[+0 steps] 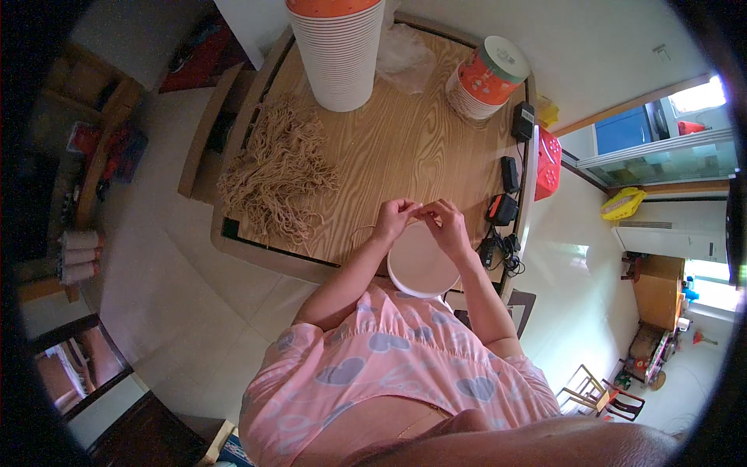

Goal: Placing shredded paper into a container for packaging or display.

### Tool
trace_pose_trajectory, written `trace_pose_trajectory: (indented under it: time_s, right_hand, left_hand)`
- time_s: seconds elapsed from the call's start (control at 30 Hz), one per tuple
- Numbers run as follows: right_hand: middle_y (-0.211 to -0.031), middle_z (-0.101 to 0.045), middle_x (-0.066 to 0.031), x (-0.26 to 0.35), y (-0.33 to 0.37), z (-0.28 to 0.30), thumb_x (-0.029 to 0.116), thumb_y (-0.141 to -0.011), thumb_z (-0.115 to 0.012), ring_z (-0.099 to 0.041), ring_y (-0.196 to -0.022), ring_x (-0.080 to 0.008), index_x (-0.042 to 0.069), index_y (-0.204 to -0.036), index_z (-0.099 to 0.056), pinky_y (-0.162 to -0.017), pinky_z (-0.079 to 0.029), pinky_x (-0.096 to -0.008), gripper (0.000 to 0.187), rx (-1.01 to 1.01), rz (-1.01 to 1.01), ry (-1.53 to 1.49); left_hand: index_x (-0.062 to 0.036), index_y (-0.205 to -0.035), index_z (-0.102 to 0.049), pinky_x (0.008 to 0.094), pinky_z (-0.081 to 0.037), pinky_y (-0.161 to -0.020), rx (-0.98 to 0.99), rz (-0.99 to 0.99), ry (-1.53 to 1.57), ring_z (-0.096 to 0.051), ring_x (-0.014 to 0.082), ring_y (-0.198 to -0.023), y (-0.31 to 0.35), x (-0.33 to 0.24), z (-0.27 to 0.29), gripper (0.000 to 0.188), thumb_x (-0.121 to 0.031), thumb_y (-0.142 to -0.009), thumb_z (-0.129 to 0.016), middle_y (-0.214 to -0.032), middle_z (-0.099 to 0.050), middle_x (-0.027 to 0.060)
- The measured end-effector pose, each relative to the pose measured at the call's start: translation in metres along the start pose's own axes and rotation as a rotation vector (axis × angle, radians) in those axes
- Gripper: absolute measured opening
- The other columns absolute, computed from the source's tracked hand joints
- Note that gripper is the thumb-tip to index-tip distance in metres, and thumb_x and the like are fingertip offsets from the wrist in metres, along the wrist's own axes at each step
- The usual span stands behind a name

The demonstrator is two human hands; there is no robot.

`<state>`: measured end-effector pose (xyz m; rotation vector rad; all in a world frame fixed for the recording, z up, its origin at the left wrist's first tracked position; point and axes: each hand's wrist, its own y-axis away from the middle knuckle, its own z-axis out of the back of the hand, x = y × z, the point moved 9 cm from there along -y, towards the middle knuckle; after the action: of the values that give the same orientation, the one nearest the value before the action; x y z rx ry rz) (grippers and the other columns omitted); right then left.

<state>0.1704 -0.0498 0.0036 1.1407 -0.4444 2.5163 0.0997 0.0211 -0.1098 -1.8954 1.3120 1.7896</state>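
A white paper bucket (424, 265) is at the table's near edge against my body, its open mouth facing up. My left hand (395, 219) and my right hand (445, 221) meet over its far rim, both closed in a pinch with fingertips almost touching. A thin tan cord (361, 229) curves out beside my left wrist and seems to run to the pinched fingers, which mostly hide it. To the left lies a loose heap of tan cords (280, 171). Farther back rises a tall stack of white paper buckets (342, 58).
A shorter stack of orange and green printed buckets (489, 78) stands at the table's far right. A clear plastic bag (405, 58) lies between the stacks. Along the right edge are black adapters (510, 174) and coiled cables (510, 257). Beyond that edge is a red plastic object (548, 163).
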Motion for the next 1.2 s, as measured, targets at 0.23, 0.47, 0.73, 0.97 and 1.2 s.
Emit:
trace_pose_trajectory:
  time_s: [0.23, 0.47, 0.73, 0.97, 1.2]
  right_hand:
    - [-0.072, -0.054, -0.0103, -0.013, 0.002, -0.001, -0.001, -0.075, -0.061, -0.056, -0.065, -0.0205, 0.002, -0.08, -0.047, -0.058, -0.046, -0.03, 0.015, -0.063, -0.119, -0.19]
    - [-0.072, -0.055, -0.0081, -0.013, 0.003, -0.002, -0.001, -0.074, -0.063, -0.059, -0.067, -0.0163, 0.002, -0.084, -0.047, -0.061, -0.047, -0.0268, 0.019, -0.051, -0.109, -0.145]
    - [-0.071, -0.053, -0.0096, -0.014, 0.003, 0.001, -0.001, -0.074, -0.061, -0.055, -0.065, -0.0191, 0.002, -0.08, -0.048, -0.058, -0.045, -0.0293, 0.014, -0.078, -0.098, -0.15]
    - [-0.074, -0.055, -0.0102, -0.009, 0.003, 0.002, 0.0, -0.074, -0.061, -0.056, -0.065, -0.02, 0.002, -0.083, -0.051, -0.059, -0.046, -0.0305, 0.014, -0.07, -0.086, -0.132]
    - [-0.078, -0.061, -0.008, -0.02, 0.005, -0.001, 0.004, -0.077, -0.061, -0.059, -0.07, -0.014, 0.0, -0.087, -0.058, -0.064, -0.047, -0.0273, 0.011, -0.019, -0.26, -0.197]
  left_hand:
    - [-0.0005, -0.079, -0.063, 0.023, -0.046, -0.061, 0.034, -0.05, -0.001, -0.056, 0.0083, -0.065, 0.002, 0.0, -0.002, 0.015, -0.015, -0.08, -0.063, -0.072, -0.063, 0.0039]
    - [0.0001, -0.082, -0.065, 0.0235, -0.046, -0.06, 0.029, -0.147, -0.116, -0.057, 0.0086, -0.065, 0.009, -0.007, 0.002, 0.014, -0.014, -0.079, -0.062, -0.072, -0.065, 0.0048]
    - [-0.0021, -0.092, -0.065, 0.0261, -0.047, -0.071, 0.118, -0.137, -0.374, -0.059, 0.0117, -0.079, 0.019, -0.025, -0.003, 0.017, -0.013, -0.08, -0.061, -0.087, -0.066, 0.0054]
    - [-0.0023, -0.09, -0.065, 0.0251, -0.047, -0.07, 0.091, -0.097, -0.083, -0.059, 0.0116, -0.077, 0.009, -0.005, -0.001, 0.015, -0.013, -0.081, -0.06, -0.085, -0.066, 0.0042]
    - [-0.003, -0.083, -0.065, 0.028, -0.047, -0.064, -0.032, -0.253, -0.554, -0.062, 0.0157, -0.07, 0.018, -0.031, -0.003, 0.014, -0.015, -0.076, -0.065, -0.078, -0.065, 0.0109]
